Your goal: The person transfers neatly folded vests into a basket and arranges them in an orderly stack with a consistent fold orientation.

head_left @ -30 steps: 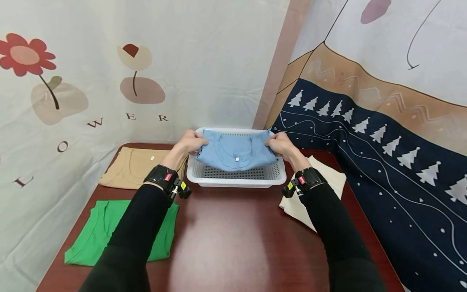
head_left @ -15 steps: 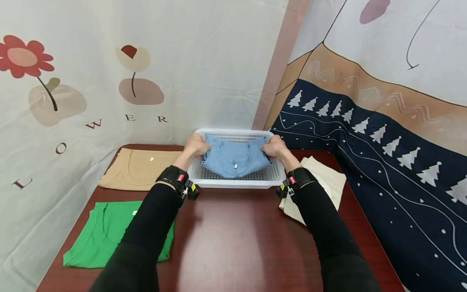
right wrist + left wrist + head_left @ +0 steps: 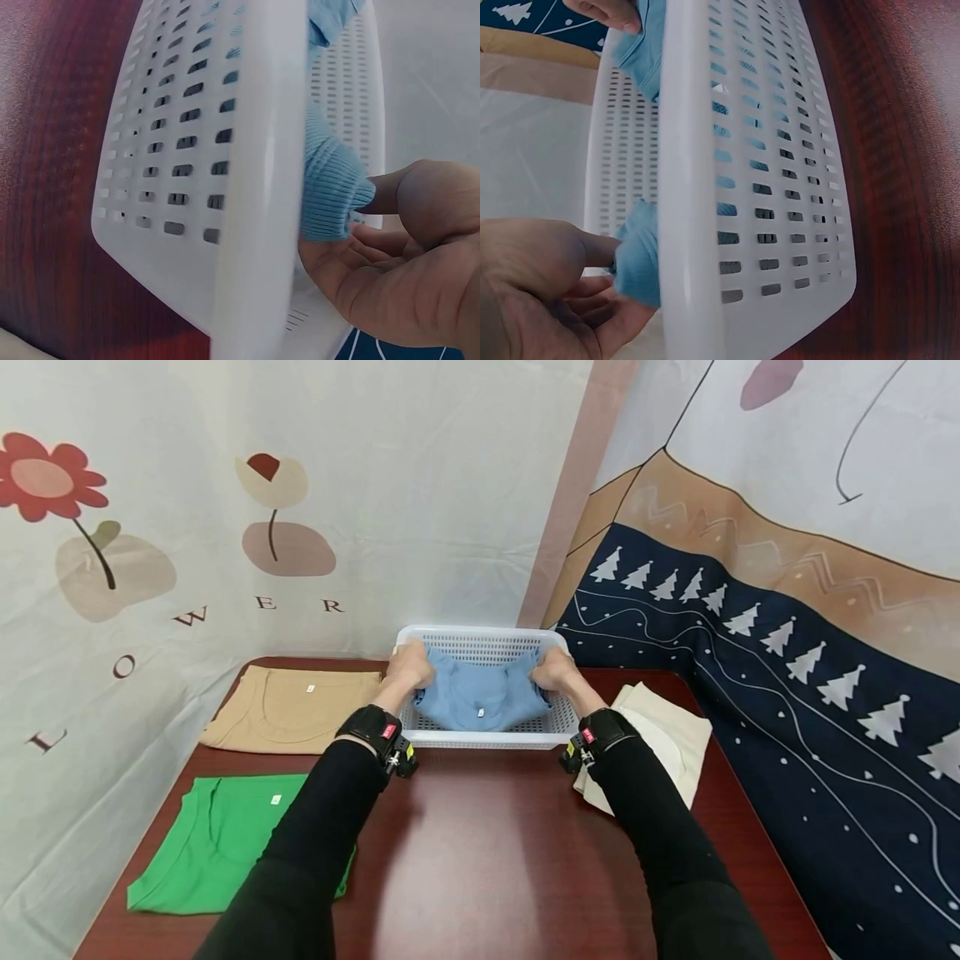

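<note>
A folded light blue shirt (image 3: 482, 689) lies inside the white perforated basket (image 3: 487, 741), its small white label facing up. My left hand (image 3: 410, 668) pinches the shirt's left end; in the left wrist view thumb and fingers (image 3: 626, 322) hold a blue fold just behind the basket wall. On the other side my right hand (image 3: 553, 671) pinches the right end, and the right wrist view shows ribbed blue cloth (image 3: 334, 184) between thumb and fingers. The shirt's underside is hidden behind the basket's front wall.
A tan folded shirt (image 3: 300, 710) lies left of the basket, with a green one (image 3: 217, 835) nearer the front. Cream folded cloth (image 3: 667, 727) is on the right, partly under my right arm. Printed curtains (image 3: 420, 510) hang behind the red-brown table (image 3: 465, 852).
Both hands have lowered the blue shirt into the basket and come slightly closer together. Its middle sags more between them. The basket stays nearly in place.
</note>
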Available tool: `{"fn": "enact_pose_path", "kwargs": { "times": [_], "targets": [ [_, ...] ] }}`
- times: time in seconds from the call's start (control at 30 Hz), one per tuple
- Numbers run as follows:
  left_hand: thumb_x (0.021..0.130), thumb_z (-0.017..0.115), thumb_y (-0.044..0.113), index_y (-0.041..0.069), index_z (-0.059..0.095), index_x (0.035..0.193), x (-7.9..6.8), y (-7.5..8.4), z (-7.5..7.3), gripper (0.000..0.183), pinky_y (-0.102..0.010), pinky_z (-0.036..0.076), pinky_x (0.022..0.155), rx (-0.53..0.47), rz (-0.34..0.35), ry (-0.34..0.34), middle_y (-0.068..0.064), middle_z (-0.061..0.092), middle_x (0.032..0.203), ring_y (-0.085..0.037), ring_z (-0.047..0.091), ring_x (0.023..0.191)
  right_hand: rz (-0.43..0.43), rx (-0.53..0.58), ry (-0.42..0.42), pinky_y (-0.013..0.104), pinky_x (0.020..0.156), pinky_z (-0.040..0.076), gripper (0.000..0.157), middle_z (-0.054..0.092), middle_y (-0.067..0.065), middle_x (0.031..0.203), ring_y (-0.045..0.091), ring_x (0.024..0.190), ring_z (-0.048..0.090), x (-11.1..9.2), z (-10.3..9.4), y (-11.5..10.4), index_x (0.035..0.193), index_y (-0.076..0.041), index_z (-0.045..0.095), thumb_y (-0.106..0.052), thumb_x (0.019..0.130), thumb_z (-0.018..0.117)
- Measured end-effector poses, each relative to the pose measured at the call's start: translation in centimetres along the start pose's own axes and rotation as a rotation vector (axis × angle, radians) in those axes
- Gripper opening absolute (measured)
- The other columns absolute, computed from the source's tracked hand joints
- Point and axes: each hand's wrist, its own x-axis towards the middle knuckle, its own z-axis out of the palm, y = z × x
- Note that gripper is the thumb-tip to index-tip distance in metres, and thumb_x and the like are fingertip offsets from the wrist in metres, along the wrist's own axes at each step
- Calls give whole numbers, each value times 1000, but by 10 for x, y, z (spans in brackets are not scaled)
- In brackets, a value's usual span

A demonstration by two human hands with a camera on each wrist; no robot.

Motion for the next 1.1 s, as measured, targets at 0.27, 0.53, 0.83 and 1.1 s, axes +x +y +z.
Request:
{"fn": "enact_pose_path", "kwargs": {
  "times": [0.27, 0.53, 0.83, 1.1],
  "targets": [
    [106, 57, -1, -2, 68, 106, 18, -2, 15, 11, -44, 59, 80, 91, -8, -70, -21, 73, 117, -33, 67, 95, 20, -61, -25, 35, 55, 55, 48, 34, 1, 56, 19, 49, 54, 14, 10, 4, 64, -15, 34, -5, 106, 56],
    [109, 55, -5, -6, 71, 116, -5, 6, 18, 18, -37, 57, 77, 124, 13, -71, -21, 74, 120, -27, 64, 91, 14, -169, -61, 30, 43, 47, 23, 49, 5, 58, 18, 43, 56, 40, 21, 20, 82, -7, 51, -3, 105, 48],
    [107, 57, -9, -6, 72, 115, -4, 3, 21, 17, -32, 54, 72, 196, 20, -161, -21, 72, 118, -26, 61, 89, 51, -184, -141, 31, 49, 46, 12, 47, 9, 78, 20, 55, 53, 39, 23, 18, 109, 5, 60, -2, 102, 53],
    [104, 57, -11, -6, 70, 116, 0, 0, 25, 19, -32, 47, 71, 253, 37, -220, -15, 63, 109, -25, 53, 89, 10, -162, -152, 32, 60, 54, 30, 43, 5, 81, 23, 73, 56, 41, 27, 24, 78, -14, 44, -10, 97, 66]
  ]
}}
